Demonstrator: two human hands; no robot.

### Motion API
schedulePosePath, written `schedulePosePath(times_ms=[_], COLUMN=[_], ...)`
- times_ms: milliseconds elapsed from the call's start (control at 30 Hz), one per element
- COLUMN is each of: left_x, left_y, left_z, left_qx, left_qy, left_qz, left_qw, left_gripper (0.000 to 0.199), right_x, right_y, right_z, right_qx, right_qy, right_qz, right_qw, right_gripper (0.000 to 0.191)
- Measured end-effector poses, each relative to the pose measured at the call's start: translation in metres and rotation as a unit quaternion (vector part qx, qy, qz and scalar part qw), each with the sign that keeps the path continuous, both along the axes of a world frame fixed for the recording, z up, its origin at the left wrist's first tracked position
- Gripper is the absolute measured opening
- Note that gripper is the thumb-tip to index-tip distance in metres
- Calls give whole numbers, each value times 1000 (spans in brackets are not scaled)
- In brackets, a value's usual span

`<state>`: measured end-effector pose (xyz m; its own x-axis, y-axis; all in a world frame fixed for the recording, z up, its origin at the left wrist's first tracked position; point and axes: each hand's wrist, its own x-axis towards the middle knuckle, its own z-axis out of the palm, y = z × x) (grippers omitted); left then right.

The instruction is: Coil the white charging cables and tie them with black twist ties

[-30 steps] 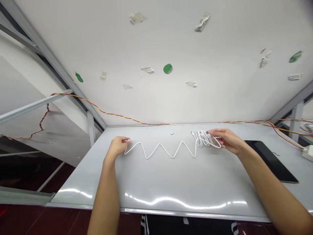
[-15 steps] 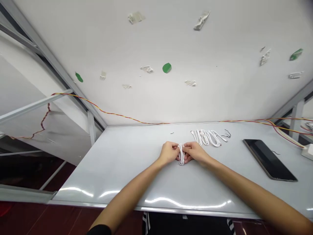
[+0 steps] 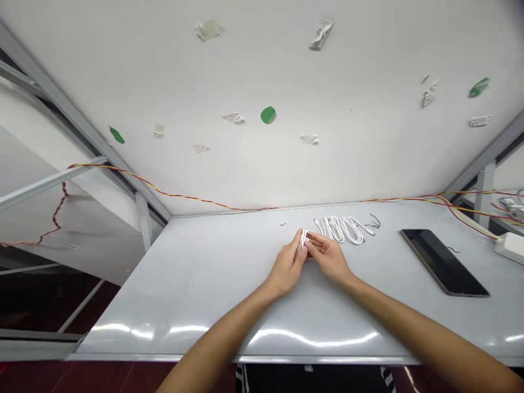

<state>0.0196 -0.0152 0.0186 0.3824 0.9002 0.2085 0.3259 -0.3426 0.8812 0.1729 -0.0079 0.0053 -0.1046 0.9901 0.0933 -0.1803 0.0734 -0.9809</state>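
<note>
Your left grip (image 3: 285, 266) wraps bundled white cable (image 3: 303, 238) over desk (image 3: 196, 289); your right grip (image 3: 328, 258) pinches it between fingertips. Second white cable (image 3: 355, 233) lies beyond, rightward. Step in hand: apparently securing bundle. Next move likely calls for steady left hold, fine right fingertip work.

Bright, even whitish light, wavy white glare along the near edge of the glossy bench (image 3: 229, 284), dim floor (image 3: 102, 376) off its near left corner, wide-angle stretching outward, white cable (image 3: 303, 238) slightly soft in the hands (image 3: 285, 267).
</note>
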Motion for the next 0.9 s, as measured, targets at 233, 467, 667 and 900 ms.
schedulePosePath(times_ms=[233,467,667,900], left_x=[-2,-2,0,0], left_y=[0,-2,-10,-9], left_z=[-6,3,8,8], left_qx=[-18,-155,-314,-321], left_qy=[-12,-76,-120,-141], left_qz=[0,-49,-185,-122], left_qw=[1000,984,924,928], left_gripper=[54,53,46,48], right_x=[7,8,11,90], right_y=[1,-3,-14,41], right_z=[3,10,15,26], right_qx=[82,35,170,159], right_qy=[-133,-151,-388,-522], right_qz=[-39,-18,12,-251], right_qw=[987,988,906,799], right_gripper=[32,43,33,37])
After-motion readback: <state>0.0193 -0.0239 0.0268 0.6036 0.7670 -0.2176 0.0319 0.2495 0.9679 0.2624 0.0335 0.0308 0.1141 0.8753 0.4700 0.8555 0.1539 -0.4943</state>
